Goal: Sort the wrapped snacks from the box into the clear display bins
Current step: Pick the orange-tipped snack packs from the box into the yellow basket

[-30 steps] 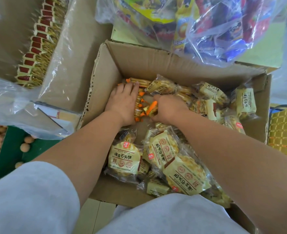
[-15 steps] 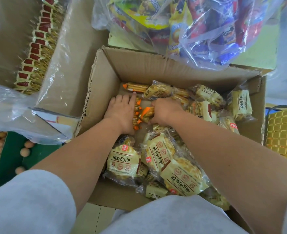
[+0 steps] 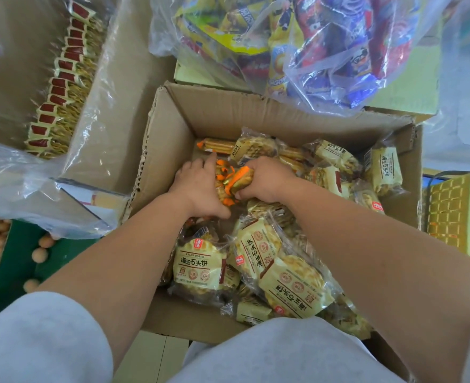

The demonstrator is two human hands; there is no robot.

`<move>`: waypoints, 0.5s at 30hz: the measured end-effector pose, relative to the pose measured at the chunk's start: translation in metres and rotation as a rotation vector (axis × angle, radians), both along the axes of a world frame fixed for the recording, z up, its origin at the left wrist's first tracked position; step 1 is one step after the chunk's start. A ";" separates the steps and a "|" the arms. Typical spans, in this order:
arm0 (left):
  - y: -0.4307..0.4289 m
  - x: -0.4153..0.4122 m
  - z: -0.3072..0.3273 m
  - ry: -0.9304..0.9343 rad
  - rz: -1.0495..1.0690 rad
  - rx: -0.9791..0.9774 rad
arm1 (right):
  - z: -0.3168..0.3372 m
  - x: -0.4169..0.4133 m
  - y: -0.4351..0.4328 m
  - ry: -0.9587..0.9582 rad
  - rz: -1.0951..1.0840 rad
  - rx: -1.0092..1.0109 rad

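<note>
Snacks [image 3: 235,179] gripped by both hands [image 3: 265,178], cardboard box [image 3: 170,128], tiled floor [image 3: 150,355]

The box [image 3: 170,128] is made of matt brown corrugated cardboard, its torn edge rough. The snack packs [image 3: 197,268] are wrapped in glossy clear film with pale yellow printed labels. The bags [image 3: 325,51] are formed of thin, crinkled, shiny plastic. The sleeves [image 3: 40,338] are seen as soft matt grey cloth.

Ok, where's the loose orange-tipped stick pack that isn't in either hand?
In the head view it lies at the cardboard box's far-left corner: the orange-tipped stick pack, just beyond the left hand.
</note>
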State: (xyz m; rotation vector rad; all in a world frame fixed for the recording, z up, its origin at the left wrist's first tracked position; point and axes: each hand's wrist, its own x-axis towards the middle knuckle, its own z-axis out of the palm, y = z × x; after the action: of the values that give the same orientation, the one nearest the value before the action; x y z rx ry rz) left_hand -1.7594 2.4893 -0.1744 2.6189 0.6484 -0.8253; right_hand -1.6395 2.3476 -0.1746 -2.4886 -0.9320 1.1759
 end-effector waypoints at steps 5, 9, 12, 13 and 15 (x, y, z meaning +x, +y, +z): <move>-0.004 -0.004 0.025 -0.099 0.226 -0.148 | 0.016 -0.002 -0.004 0.010 -0.112 0.240; -0.009 -0.012 0.049 -0.260 0.436 -0.334 | 0.042 -0.009 -0.010 -0.027 -0.169 0.365; -0.015 -0.022 0.073 -0.424 0.596 -0.597 | 0.069 -0.021 -0.019 0.201 -0.400 0.543; -0.018 -0.026 0.082 -0.474 0.638 -0.684 | 0.079 -0.027 -0.024 0.321 -0.491 0.594; -0.024 -0.036 0.099 -0.544 0.695 -0.866 | 0.099 -0.039 -0.033 0.484 -0.597 0.666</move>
State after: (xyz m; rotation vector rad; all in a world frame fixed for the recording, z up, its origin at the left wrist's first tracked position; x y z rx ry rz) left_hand -1.7954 2.4655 -0.0758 1.5469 0.7385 -0.0948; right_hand -1.6781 2.3141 -0.0758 -1.6558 -0.3200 0.9721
